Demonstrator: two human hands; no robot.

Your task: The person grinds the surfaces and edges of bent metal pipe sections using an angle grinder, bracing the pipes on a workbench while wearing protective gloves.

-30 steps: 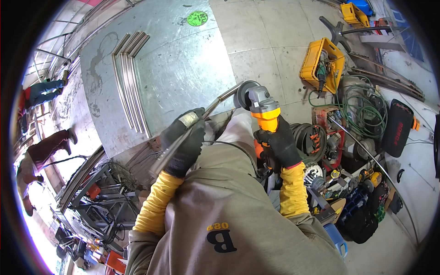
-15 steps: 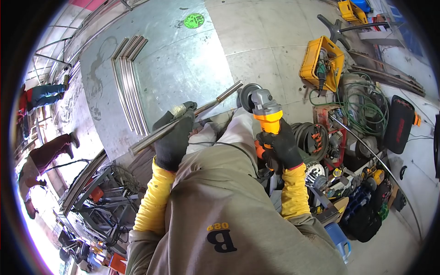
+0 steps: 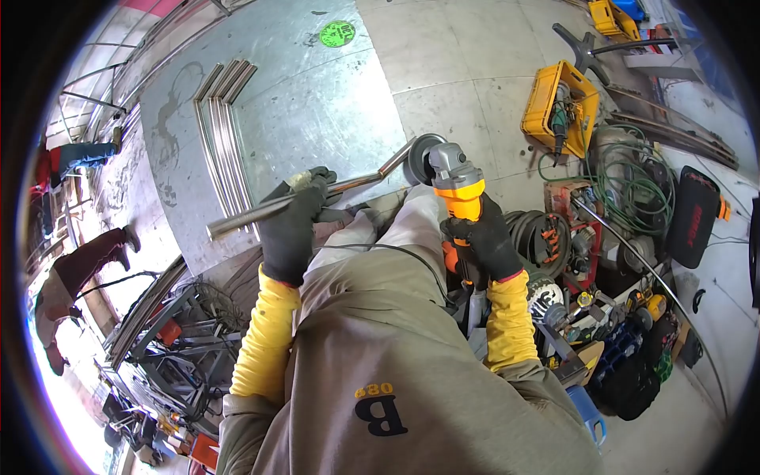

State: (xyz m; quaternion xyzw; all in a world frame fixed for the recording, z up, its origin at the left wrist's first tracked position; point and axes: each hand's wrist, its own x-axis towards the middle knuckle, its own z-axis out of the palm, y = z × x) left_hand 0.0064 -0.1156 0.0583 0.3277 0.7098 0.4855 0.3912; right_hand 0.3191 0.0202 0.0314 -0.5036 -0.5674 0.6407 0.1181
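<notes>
My left hand [image 3: 294, 226], in a black glove, is closed around a bent metal tube [image 3: 252, 219]. The tube slants up to the right, and its far end lies right at the disc [image 3: 423, 160] of a yellow and grey angle grinder [image 3: 457, 180]. My right hand [image 3: 484, 240], also gloved, is wrapped round the grinder's body, below its yellow collar. A black cord [image 3: 380, 248] crosses my lap. In front of me, several similar bent tubes [image 3: 226, 150] lie side by side on a grey metal sheet [image 3: 305, 103].
To the right stands a yellow crate [image 3: 529, 119] with a power tool in it. Green hose [image 3: 633, 178], coiled cable [image 3: 518, 229] and a heap of tools [image 3: 586, 317] fill that side. At left are metal frames [image 3: 170, 336] and two other people [image 3: 75, 273], [image 3: 79, 156].
My left hand has shifted slightly left and down with the tube, whose far end now meets the disc's edge. The grinder has tilted a little and moved slightly down.
</notes>
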